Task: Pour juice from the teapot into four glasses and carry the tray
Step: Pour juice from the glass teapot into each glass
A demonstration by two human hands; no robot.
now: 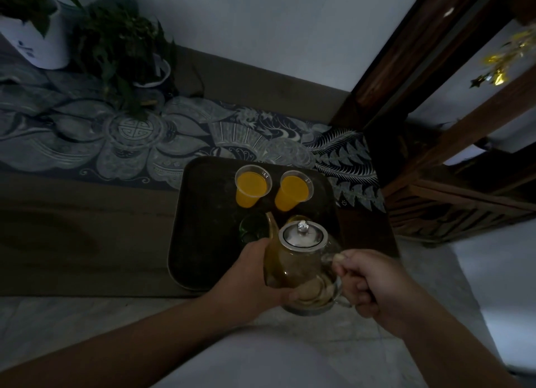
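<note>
Teapot (301,260): glass body, metal lid, held above the near edge of the dark tray (203,213); spout tilted forward-left over a dark, apparently unfilled glass (253,228), presumably to fill it next. Right hand (374,283) has its fingers curled tight round the handle, carrying the weight; left hand (255,274) cups the pot's side and underside, fingers wrapped beneath, likely to steady the tilt. Two far glasses (251,186) (293,191) hold orange juice; a fourth sits mostly hidden behind the lid, fill level unclear. Tray rests on a low bench (72,228) beside a patterned runner (145,138). Judgement: roughly half poured; slow tilt advisable, since the light is dim.
</note>
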